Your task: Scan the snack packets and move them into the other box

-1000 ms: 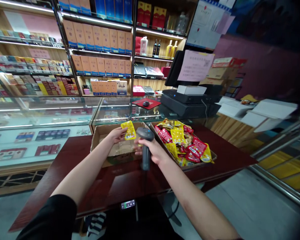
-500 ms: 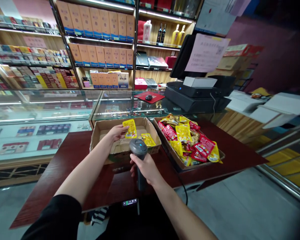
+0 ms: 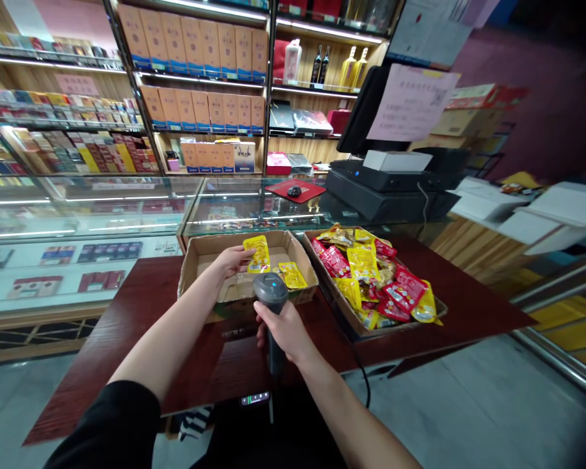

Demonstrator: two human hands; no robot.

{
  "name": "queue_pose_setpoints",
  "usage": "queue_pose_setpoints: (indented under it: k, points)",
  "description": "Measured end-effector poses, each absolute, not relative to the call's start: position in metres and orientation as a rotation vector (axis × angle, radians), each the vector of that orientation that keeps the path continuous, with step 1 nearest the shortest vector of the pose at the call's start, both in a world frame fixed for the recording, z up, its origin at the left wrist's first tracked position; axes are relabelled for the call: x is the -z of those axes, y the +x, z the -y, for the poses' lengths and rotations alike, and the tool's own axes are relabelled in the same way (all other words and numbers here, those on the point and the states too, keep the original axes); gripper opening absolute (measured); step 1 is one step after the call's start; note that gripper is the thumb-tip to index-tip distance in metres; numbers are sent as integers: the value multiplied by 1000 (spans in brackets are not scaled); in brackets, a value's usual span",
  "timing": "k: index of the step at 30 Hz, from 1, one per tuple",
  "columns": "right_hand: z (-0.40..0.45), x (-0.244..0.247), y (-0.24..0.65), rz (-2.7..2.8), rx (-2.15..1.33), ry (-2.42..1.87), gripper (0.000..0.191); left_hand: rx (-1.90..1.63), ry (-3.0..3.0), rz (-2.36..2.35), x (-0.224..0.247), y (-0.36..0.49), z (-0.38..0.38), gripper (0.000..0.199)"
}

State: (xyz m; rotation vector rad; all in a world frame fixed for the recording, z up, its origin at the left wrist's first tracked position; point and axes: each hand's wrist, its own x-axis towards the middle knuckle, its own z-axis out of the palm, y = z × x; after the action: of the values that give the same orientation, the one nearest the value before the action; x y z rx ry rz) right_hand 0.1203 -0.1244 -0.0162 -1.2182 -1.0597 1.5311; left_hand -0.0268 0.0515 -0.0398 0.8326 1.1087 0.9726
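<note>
My left hand (image 3: 233, 260) is closed on a yellow snack packet (image 3: 258, 254), which it holds upright over the left cardboard box (image 3: 195, 257). Inside that box, at its right side, lies another yellow packet (image 3: 293, 275). In front of the box my right hand (image 3: 288, 329) grips a dark grey barcode scanner (image 3: 271, 292) by its handle, with the head pointing away from me toward the held packet. My right fingers are partly hidden behind the handle. Beside the left box, a second cardboard box (image 3: 329, 296) is heaped with red, yellow and gold packets (image 3: 364, 262).
Both boxes rest on a dark red wooden table (image 3: 176, 365). Beyond it runs a glass counter (image 3: 146, 221) with a black mouse (image 3: 293, 191) on a red mat and a cash register (image 3: 385, 189). A black cable (image 3: 364, 378) hangs by the table's front edge.
The view has shifted slightly, so the scene sits a little further right. Both hands keep their holds; the packet in my left hand has hardly moved against the box.
</note>
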Motion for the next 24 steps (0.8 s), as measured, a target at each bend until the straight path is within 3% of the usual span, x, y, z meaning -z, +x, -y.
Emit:
queue_pose_setpoints:
  k: [16, 20, 24]
  points:
    - [115, 15, 142, 924, -1521, -1095, 30, -904, 815, -1010, 34, -24, -43, 24]
    - [92, 1, 184, 781, -1383, -1075, 30, -799, 825, -936, 13, -1, -37, 26]
    - [72, -22, 244, 773, -1474, -994, 25, -726, 892, -885, -18, 53, -43, 22]
